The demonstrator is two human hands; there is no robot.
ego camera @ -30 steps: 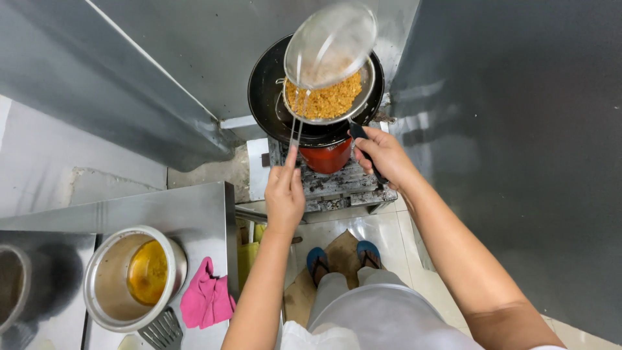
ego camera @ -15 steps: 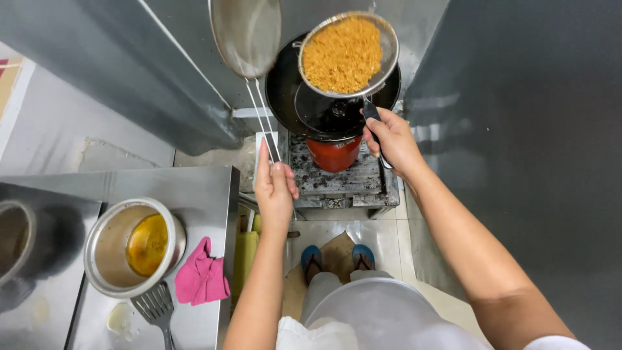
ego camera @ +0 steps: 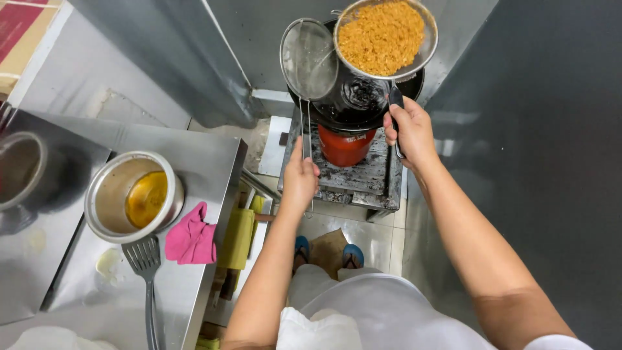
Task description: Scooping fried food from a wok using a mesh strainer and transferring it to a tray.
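Observation:
My right hand grips the black handle of a round wire strainer full of golden fried crumbs, raised above a black wok of dark oil. My left hand holds the long thin handle of an empty mesh skimmer, lifted beside the full strainer at the wok's left rim. The wok sits on a sooty gas burner with a red body underneath.
A steel counter at left carries a metal pot with yellow oil, a slotted spatula and a pink cloth. Another pot stands at the far left. Steel wall panels enclose the burner on both sides.
The full strainer rose out of the wok and moved up and right. The empty skimmer swung from over the crumbs out to the left, then back in beside the strainer.

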